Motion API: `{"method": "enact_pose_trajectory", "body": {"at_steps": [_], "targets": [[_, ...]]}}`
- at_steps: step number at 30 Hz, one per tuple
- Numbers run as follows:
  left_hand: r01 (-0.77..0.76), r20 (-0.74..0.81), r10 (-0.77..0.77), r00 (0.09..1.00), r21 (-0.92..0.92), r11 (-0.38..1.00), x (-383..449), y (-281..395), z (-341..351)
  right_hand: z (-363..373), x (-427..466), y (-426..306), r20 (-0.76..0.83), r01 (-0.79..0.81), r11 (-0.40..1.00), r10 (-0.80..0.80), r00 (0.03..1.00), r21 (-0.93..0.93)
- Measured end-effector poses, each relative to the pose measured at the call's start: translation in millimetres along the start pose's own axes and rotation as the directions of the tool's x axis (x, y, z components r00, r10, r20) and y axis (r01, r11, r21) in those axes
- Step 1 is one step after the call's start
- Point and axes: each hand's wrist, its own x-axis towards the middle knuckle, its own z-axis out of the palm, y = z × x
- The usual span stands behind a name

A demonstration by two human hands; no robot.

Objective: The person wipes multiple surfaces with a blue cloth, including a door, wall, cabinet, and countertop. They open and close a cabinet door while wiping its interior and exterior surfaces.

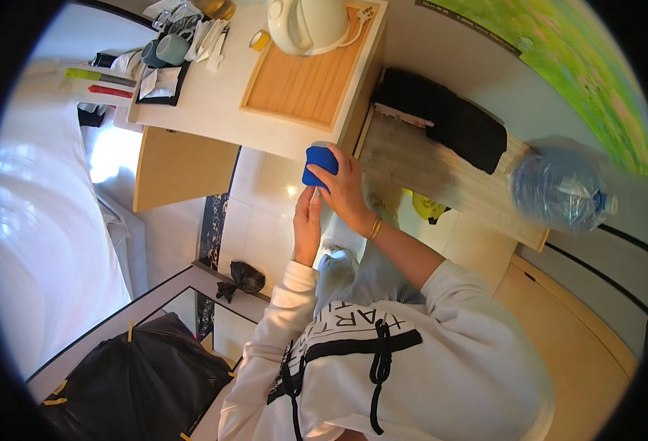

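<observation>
A blue folded cloth or sponge (319, 164) is held in my right hand (347, 190), the thumb lying across its face and the fingers along its far side. My left hand (306, 223) is just below, its fingertips at the lower edge of the blue thing; whether they grip it is hidden. Both hands are in front of the near edge of a white-topped cabinet (208, 121). On that top a wooden tray (302, 88) carries a cream electric kettle (313, 25) with its plug and cord.
Left on the cabinet are mugs (172, 48), packets and a roll of yellow tape (259, 40); below, a cabinet door (183, 165) stands ajar. To the right, a wooden bench (451, 165) holds black cloth (456, 121) and a large water bottle (558, 190). A black bag (247, 277) lies lower left.
</observation>
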Motion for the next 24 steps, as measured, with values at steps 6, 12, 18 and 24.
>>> {"method": "enact_pose_trajectory", "body": {"at_steps": [6,12,18,24], "targets": [[-0.174,-0.029,0.216,0.976,0.494,0.852,-71.9,-83.3,-59.3,19.0,-71.3,-38.7,0.073,-0.012,0.996,0.019,0.997,-0.094],[-0.067,0.118,-0.005,0.993,0.599,0.798,-130.2,-168.6,-98.2,62.6,-154.8,-102.8,0.167,-0.06,0.997,0.068,0.984,-0.053],[-0.053,0.14,-0.024,0.99,0.517,0.854,-141.7,-197.5,-103.5,86.5,-190.0,-134.8,0.217,-0.141,0.977,0.175,0.96,-0.162],[-0.013,0.035,-0.001,0.999,0.411,0.912,-140.7,-196.5,-95.1,104.3,-124.2,-79.6,0.027,-0.233,0.923,0.254,0.967,-0.306]]}}
